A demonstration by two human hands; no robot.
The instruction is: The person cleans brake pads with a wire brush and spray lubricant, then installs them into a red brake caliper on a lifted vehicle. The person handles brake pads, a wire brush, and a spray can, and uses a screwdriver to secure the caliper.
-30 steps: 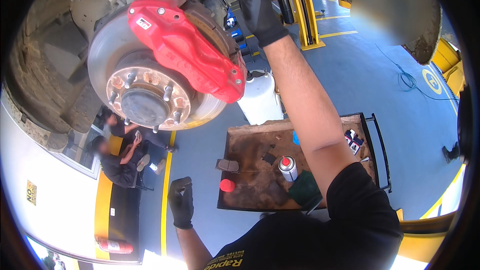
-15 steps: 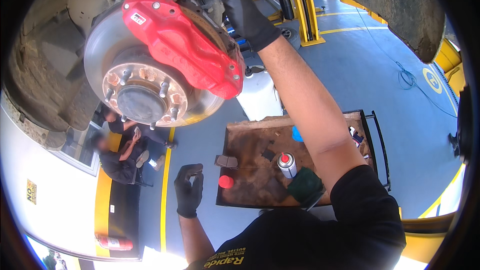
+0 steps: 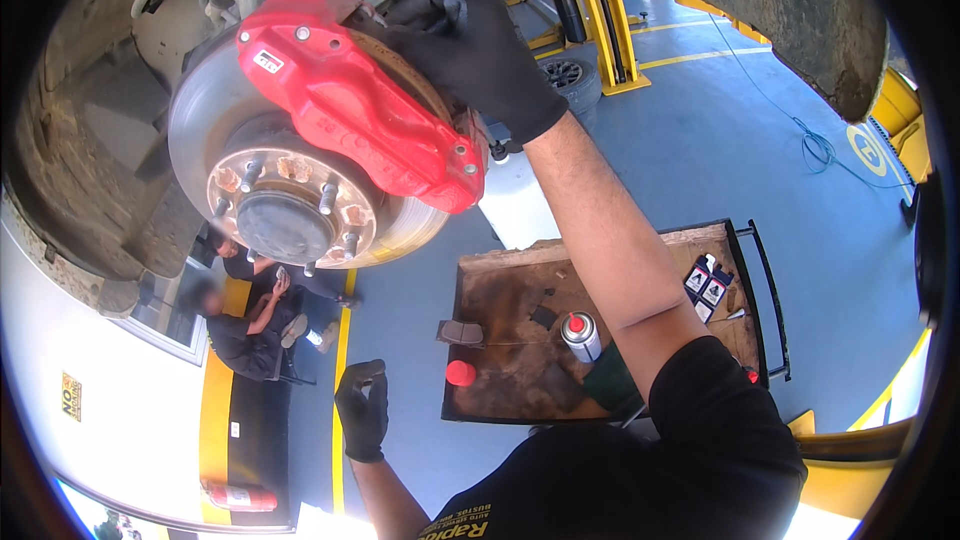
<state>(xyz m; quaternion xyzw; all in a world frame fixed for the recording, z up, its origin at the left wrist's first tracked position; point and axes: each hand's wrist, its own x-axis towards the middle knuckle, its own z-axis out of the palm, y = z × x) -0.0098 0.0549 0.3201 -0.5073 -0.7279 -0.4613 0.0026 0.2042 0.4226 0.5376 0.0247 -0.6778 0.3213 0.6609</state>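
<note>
The right hand [image 3: 470,50], in a black glove, is reaching up and resting on the top back edge of the glossy red metal brake caliper [image 3: 360,115], its fingers [image 3: 430,15] curling narrowly over the caliper's rim; whether they are pinching anything small there is impossible to tell. The caliper is sitting across the upper right part of the grey steel brake disc [image 3: 205,115], which is hanging at head height with a rusty hub and wheel studs [image 3: 290,205] at its middle.

The left hand [image 3: 362,410], also in a black glove, is hanging low and well apart from the disc, its fingers bending close together with the thumb near the fingertips; nothing is showing clearly between them.

Below the right forearm, a worn brown wooden desk [image 3: 500,285] on a black frame is standing on the blue floor [image 3: 700,140]. A silver spray can with a red tip [image 3: 580,337], a loose red cap [image 3: 460,372] and a grey brake pad [image 3: 460,332] are lying on it. Two people are sitting by the yellow-striped wall on the left.
</note>
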